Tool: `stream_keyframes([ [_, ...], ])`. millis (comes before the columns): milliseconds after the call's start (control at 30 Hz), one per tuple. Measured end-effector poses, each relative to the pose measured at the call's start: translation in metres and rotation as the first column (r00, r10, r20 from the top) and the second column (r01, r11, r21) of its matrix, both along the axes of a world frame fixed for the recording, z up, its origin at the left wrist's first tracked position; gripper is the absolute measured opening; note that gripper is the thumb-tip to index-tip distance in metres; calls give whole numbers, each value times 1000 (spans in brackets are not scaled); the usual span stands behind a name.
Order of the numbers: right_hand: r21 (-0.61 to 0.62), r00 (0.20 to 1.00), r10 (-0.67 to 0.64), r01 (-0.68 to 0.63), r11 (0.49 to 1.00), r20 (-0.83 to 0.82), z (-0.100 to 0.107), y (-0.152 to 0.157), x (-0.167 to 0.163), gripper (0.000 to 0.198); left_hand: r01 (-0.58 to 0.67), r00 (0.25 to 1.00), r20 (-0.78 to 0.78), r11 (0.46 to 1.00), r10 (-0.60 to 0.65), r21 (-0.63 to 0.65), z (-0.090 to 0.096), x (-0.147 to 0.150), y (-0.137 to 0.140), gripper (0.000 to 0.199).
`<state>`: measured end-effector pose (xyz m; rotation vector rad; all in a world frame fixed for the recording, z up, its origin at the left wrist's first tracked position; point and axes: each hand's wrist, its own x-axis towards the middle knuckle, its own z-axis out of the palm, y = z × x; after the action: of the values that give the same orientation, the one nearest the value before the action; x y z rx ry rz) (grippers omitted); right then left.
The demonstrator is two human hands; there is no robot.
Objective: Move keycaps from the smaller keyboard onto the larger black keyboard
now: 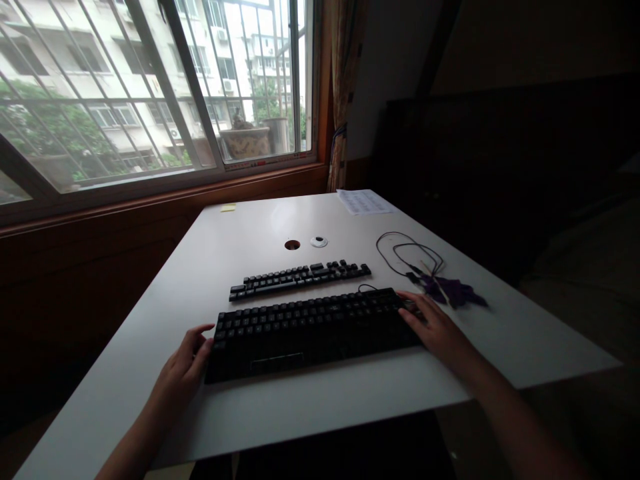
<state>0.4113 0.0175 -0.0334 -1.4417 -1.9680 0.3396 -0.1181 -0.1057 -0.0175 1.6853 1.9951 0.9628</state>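
Note:
A black keyboard (305, 333) lies on the white table, its long side facing me. At its left end is my left hand (187, 353), thumb and fingers against the edge. My right hand (425, 317) holds the opposite end, with fingers over the upper right corner. Keys show along the keyboard's far part; its near part looks dark, and details there are hard to make out. Just beyond it, black keycaps (300, 279) lie in rows on the tabletop, roughly parallel to the keyboard.
Right of the keyboard are a coiled black cable (407, 235), a purple cloth (463, 293) and a thin stick (443, 290). Farther back on the white table (200, 267) are a round hole (293, 245), its white cover (319, 242), printed paper (365, 202) and a yellow note (228, 208).

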Motion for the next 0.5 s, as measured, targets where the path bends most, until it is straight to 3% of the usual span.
stream_keyframes([
  [500, -4, 1000, -3, 3, 1000, -15, -1, -1, 0, 41, -28, 999, -15, 999, 29, 20, -1, 1, -1, 46],
])
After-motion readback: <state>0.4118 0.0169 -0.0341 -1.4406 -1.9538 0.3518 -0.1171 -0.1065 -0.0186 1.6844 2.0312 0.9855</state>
